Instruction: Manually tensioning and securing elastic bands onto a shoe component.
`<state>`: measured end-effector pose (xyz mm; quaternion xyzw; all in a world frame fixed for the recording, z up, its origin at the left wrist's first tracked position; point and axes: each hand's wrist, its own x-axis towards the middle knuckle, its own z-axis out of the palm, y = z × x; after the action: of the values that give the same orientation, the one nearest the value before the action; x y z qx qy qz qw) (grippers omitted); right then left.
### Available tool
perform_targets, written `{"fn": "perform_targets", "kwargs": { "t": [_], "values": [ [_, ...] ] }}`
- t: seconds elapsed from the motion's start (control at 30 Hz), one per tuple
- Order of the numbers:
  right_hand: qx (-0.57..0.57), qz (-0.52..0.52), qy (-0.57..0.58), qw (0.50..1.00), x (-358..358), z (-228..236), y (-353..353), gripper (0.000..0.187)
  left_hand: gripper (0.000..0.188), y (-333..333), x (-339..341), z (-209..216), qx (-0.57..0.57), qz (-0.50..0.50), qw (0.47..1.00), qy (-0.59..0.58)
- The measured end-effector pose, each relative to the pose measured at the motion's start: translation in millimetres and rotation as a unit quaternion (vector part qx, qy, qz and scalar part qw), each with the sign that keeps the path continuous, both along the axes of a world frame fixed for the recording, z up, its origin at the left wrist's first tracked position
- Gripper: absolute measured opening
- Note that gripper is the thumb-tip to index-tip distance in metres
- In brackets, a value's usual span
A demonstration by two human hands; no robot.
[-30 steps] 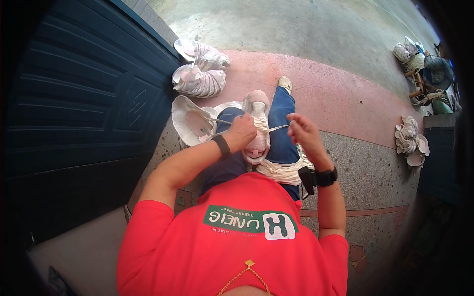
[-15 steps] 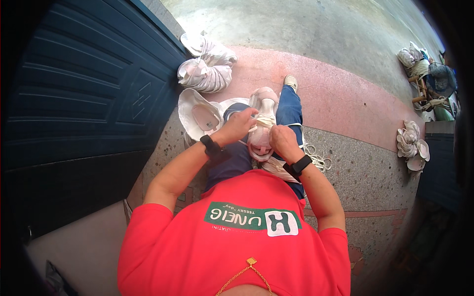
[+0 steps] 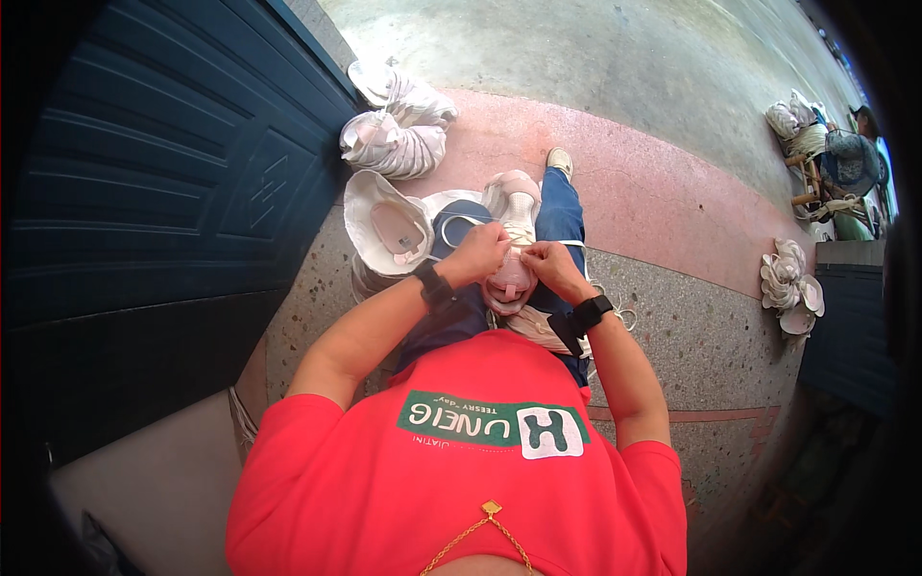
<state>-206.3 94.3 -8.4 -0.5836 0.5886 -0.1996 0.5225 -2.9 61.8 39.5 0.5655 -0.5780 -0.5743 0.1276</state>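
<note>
A pale pink and white shoe upper (image 3: pixel 514 188) lies across my lap between my knees, its heel end toward me. Cream shoelace (image 3: pixel 520 230) crosses its middle. My left hand (image 3: pixel 483 252) is closed at the left side of the lacing, and a loop of lace curves out beyond its fingers. From the other side my right hand (image 3: pixel 557 270) pinches the lace at the eyelets, with thumb and forefinger together. The two hands' fingertips are close to each other over the upper. What lies beneath the fingers is hidden.
Beside my left knee stands a nested stack of white uppers (image 3: pixel 384 226). Bundled uppers (image 3: pixel 396 139) lie by the dark blue door (image 3: pixel 182 163). Another bundle (image 3: pixel 792 288) is on the right. Farther off, a person (image 3: pixel 850 163) sits near more bundles. Loose laces (image 3: pixel 619 312) hang by my right leg.
My left hand has moved right and closed near the lacing, and a lace loop now shows beyond it. My right hand's fingers have shifted left, onto the eyelets.
</note>
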Motion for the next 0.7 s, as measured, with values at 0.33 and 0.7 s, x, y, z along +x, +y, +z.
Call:
{"fn": "perform_targets", "kwargs": {
  "t": [0.33,0.7],
  "values": [
    [-0.026,-0.077,-0.025,0.996,15,4,2,0.027,0.017,-1,4,-7,0.072,0.048,0.994,0.073],
    [-0.07,0.047,0.141,0.986,-24,53,-3,0.039,0.019,-17,26,4,-0.001,0.028,0.992,0.125]
  ]
}}
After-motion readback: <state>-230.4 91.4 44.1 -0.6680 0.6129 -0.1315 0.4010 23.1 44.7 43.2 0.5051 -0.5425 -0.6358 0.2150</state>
